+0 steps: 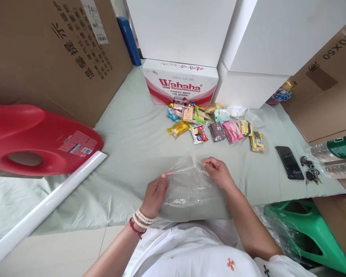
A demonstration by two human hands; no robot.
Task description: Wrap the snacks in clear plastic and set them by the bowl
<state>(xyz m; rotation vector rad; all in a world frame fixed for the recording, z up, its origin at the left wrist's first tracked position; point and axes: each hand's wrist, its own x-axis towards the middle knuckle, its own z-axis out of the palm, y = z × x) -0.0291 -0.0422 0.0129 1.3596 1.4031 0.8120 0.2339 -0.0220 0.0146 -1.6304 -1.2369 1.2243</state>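
A clear plastic zip bag with a pink seal strip hangs between both my hands above the pale green sheet. My left hand, with bead bracelets on the wrist, pinches the bag's top left edge. At the top right edge my right hand pinches the bag too. Beyond the bag lies a pile of several small snack packets, among them a yellow one, a pink one and a brown one.
A Wahaha water carton and white boxes stand behind the snacks. Left: a red plastic jug, a white tube, a large cardboard box. Right: a black phone, keys, water bottles, a green stool.
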